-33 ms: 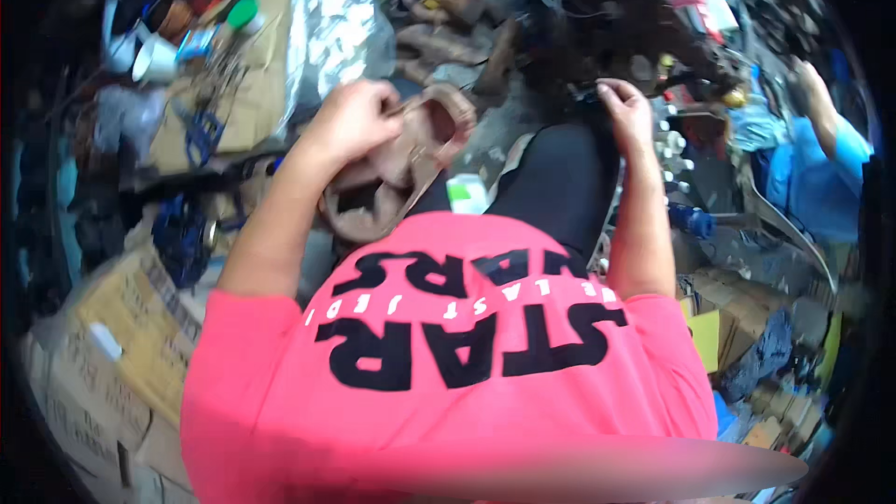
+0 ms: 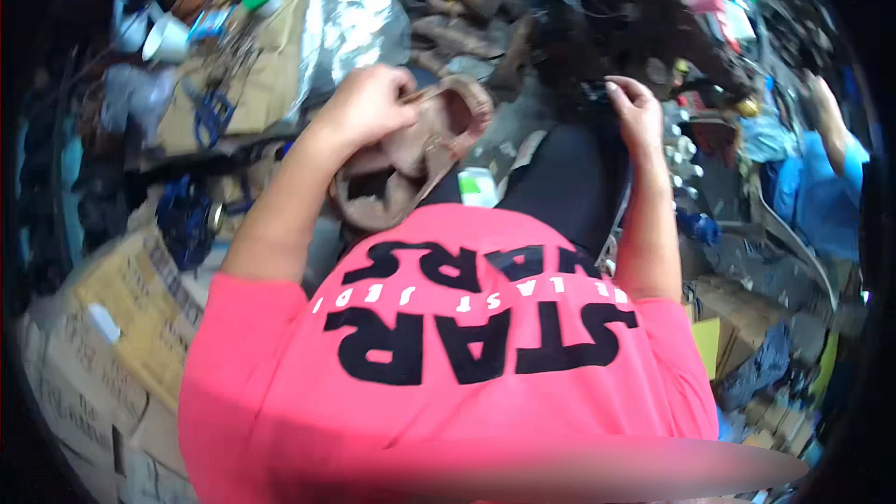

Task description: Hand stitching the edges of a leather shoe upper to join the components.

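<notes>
My left hand (image 2: 373, 103) is closed on the upper edge of a brown sandal (image 2: 406, 154), which is held tilted over my lap. Wide straps and dark openings show on the sandal, and my fingers cover part of its edge. Above my dark-trousered thigh (image 2: 569, 168), my right hand (image 2: 637, 112) pinches thumb and fingers together at a small dark thing. Against the dark background I cannot make out what that is. Between my legs lies a small white and green packet (image 2: 478, 187).
Cardboard (image 2: 266, 84) with cups and a blue-handled tool lies at the far left, beside a crumpled clear plastic sheet (image 2: 350, 23). Several brown pieces (image 2: 457, 37) are heaped ahead. Boxes (image 2: 112, 355) stand at the near left. Another person's arm (image 2: 831, 126) is at the right.
The scene has shifted slightly to the right in view. Both hands keep their closed grips, and the sandal stays in my left hand.
</notes>
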A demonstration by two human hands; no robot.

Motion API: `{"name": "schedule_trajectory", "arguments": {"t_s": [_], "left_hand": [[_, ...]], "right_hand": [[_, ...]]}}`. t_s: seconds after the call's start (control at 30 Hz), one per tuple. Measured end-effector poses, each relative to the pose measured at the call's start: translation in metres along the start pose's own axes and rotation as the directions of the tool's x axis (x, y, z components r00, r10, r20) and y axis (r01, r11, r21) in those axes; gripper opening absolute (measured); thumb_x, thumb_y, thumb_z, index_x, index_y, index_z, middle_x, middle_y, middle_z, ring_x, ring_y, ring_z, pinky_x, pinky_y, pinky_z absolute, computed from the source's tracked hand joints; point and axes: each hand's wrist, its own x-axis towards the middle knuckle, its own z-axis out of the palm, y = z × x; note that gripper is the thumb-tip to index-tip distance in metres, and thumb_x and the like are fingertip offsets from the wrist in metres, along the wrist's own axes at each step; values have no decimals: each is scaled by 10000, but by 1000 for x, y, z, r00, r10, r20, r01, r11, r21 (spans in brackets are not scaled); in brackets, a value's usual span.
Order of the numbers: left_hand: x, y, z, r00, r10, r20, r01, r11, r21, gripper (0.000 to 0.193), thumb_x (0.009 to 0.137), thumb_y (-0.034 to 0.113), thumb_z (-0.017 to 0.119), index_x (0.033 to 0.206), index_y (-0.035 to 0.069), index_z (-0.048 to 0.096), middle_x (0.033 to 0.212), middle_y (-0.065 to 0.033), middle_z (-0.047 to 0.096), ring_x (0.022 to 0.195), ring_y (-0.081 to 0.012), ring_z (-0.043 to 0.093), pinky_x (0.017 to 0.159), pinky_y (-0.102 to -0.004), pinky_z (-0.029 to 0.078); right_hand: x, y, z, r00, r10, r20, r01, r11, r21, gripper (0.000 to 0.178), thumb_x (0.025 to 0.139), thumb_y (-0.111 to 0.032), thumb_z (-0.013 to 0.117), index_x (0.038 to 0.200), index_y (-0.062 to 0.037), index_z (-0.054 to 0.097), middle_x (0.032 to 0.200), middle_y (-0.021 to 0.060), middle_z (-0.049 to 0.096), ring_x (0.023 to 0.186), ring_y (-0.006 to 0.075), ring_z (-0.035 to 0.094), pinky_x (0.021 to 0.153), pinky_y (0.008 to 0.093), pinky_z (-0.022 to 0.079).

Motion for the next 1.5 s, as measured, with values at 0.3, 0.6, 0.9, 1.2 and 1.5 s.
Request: {"name": "schedule_trajectory", "arguments": {"t_s": [0.3, 0.6, 0.9, 1.2, 1.5], "left_hand": [[11, -16, -7, 958, -112, 265, 184, 947, -263, 314, 695, 148, 628, 966, -6, 666, 706, -75, 636, 629, -117, 568, 598, -273, 461], [14, -29, 2, 948, -98, 303, 198, 927, -319, 249, 716, 144, 640, 909, -10, 676, 706, -39, 642, 625, -95, 559, 600, -263, 456], [18, -31, 4, 955, -52, 293, 142, 944, -297, 259, 717, 196, 657, 874, -9, 679, 678, -39, 636, 605, -93, 554, 588, -266, 452], [22, -37, 8, 945, -50, 325, 177, 910, -374, 218, 714, 190, 649, 799, -9, 674, 635, -5, 598, 565, -75, 518, 537, -250, 423], [23, -37, 11, 948, -62, 312, 180, 914, -363, 221, 710, 185, 643, 810, -10, 675, 643, 0, 590, 570, -72, 511, 543, -240, 420]], "right_hand": [[-60, -122, 98, 808, -486, 333, 573, 780, -252, 109, 779, -171, 683, 873, -116, 690, 817, 59, 606, 761, 237, 566, 704, 329, 426], [-67, -135, 144, 649, -564, 511, 760, 452, -466, 179, 699, -324, 702, 793, -172, 713, 1120, 21, 568, 1150, 274, 423, 960, 451, 267], [-46, -116, 157, 778, -305, 550, 582, 680, -446, 233, 716, -365, 689, 809, -154, 722, 899, 35, 627, 974, 262, 525, 889, 426, 327], [-48, -110, 152, 731, -440, 521, 663, 639, -390, 239, 707, -347, 705, 828, -141, 712, 901, 29, 625, 981, 262, 529, 890, 427, 321], [-38, -91, 153, 774, -357, 522, 560, 771, -303, 192, 767, -276, 669, 835, -97, 675, 893, 87, 622, 947, 291, 542, 838, 425, 374]]}}
